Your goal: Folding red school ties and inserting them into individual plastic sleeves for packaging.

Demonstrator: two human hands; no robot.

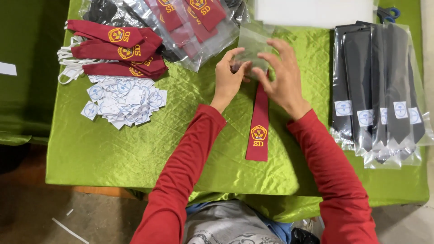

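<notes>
maroon tie (258, 122) flat on green cloth (113, 149); left hand (228, 79), right hand (280, 74) both pinch clear sleeve (254, 43) (mouth at tie top). spread opening wide, keep tie straight.

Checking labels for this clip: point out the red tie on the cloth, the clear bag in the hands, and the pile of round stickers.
red tie (258, 135): head view, on the wide end near the yellow badge.
clear bag (254, 39): head view, on its upper part above the fingers.
stickers (122, 100): head view, middle of the pile.
</notes>
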